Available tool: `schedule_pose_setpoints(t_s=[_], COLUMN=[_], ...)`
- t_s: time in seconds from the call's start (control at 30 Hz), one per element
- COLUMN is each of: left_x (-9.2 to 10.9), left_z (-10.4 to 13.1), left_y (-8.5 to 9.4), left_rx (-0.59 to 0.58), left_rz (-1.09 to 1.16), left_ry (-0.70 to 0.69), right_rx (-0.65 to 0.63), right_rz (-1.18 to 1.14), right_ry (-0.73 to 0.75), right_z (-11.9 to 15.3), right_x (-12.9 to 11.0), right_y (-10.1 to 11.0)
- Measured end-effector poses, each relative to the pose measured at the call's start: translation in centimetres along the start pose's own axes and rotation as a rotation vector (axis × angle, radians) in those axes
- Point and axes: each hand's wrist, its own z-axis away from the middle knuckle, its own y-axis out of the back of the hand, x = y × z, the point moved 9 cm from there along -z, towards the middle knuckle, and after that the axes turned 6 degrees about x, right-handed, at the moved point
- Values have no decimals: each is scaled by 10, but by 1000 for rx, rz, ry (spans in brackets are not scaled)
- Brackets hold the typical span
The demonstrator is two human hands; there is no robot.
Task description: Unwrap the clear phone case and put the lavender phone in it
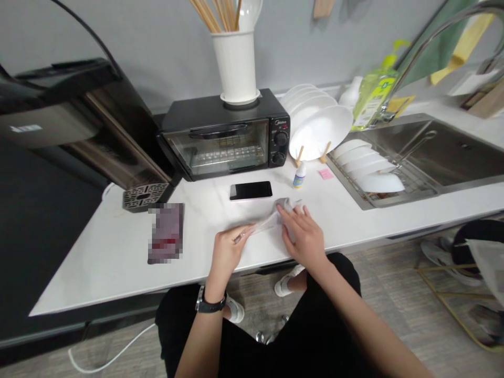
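Brand on toaster oven [220, 139], 11 o'clock: "Midea", at 12 o'clock on its control panel [279, 142]. Dial captions too small. Labels on pump bottle [374, 97], 2 o'clock, and small bottle [300, 176], 3 o'clock: unreadable. Pale marking on dark machine [118, 126], 10 o'clock: blurred.

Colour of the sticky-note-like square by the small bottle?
The square is pink; the head view shows it best.

Grey wall [157, 52] at twelve o'clock — white countertop [106, 262] below it, grey wood-look floor [374, 278] toward five.
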Motion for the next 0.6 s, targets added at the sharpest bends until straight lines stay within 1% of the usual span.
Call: schedule_pose_setpoints(t_s=[0.03,0.07,0.1,0.17,0.27,0.3,0.33,0.37,0.4,0.43,0.53,0.57,0.6], left_x=[2,2,2,-1,-9,-11,-13,-13,-13,-12,-7,-5,-5], left_z=[0,-1,-1,0,2,2,3,3,3,2,0,0,0], left_y=[-1,-1,-1,0,3,4,4,4,3,3,0,-1,-1], left_rx=[-3,-4,-5,0,-2,-9,-17,-23,-25,-21,3,7,10], left_rz=[26,32,19,-36,-112,-125,-139,-148,-143,-121,5,39,48], left_ry=[4,6,5,3,3,3,2,2,5,9,20,20,18], right_rx=[20,31,30,-3,-88,-109,-120,-120,-109,-86,3,19,23], right_rz=[20,30,31,5,-72,-95,-111,-117,-112,-97,-23,-2,12], right_ry=[-29,-42,-39,-2,120,167,203,220,214,187,40,-2,-28], right_z=[-2,-3,-3,-1,6,8,9,10,9,8,-1,-3,-4], right_x=[9,12,9,-15,-67,-81,-89,-89,-83,-70,-21,-9,-5], right_y=[3,5,4,-3,-17,-20,-21,-20,-18,-14,2,5,6])
